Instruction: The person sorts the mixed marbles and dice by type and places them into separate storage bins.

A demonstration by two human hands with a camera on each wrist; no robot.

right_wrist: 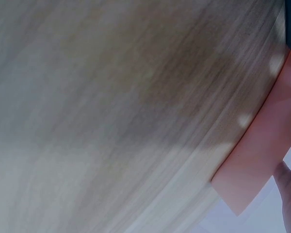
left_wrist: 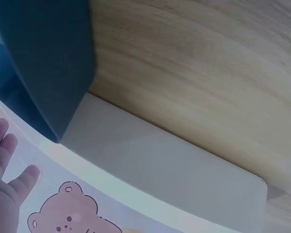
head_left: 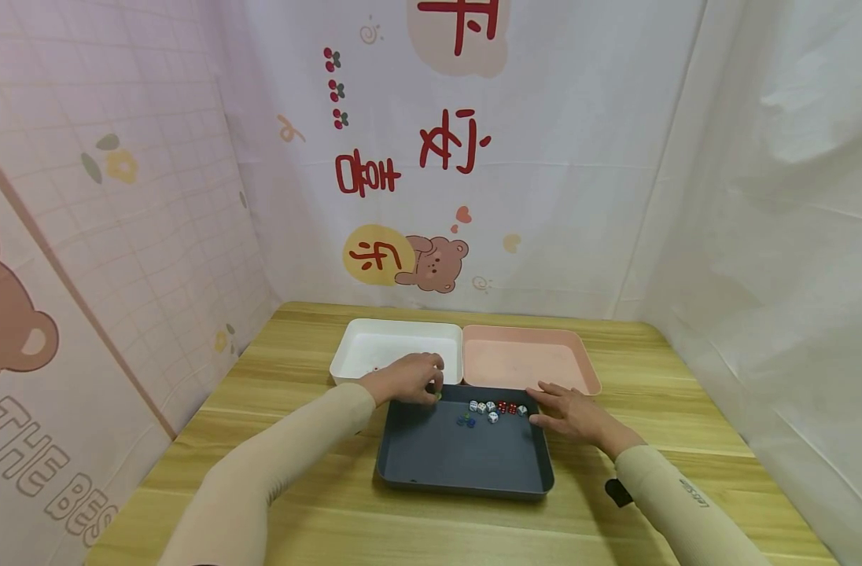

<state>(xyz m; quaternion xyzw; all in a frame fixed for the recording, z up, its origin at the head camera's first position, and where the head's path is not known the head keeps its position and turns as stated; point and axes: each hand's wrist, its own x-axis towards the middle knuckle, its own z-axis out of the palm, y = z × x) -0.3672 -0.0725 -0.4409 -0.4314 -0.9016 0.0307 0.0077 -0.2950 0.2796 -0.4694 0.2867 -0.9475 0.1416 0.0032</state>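
A dark grey tray [head_left: 466, 464] lies on the wooden table with several small dice in it. White dice [head_left: 481, 407] and red dice [head_left: 507, 408] sit in a cluster near its far right side. Translucent blue dice [head_left: 466, 422] lie a little nearer. My left hand [head_left: 411, 379] is over the tray's far left corner, fingers bent downward. Beside its fingertips is a small yellow-green piece [head_left: 438, 396]; whether they grip it is hidden. My right hand [head_left: 572, 413] rests at the right rim, fingers extended, next to a white die [head_left: 521, 410].
Behind the dark tray stand a white tray [head_left: 353, 346], with small pieces inside at its near left, and a pink tray [head_left: 526, 359], side by side. A printed curtain [head_left: 544, 196] encloses the table's back and sides. The wooden tabletop [head_left: 318, 511] extends around the trays.
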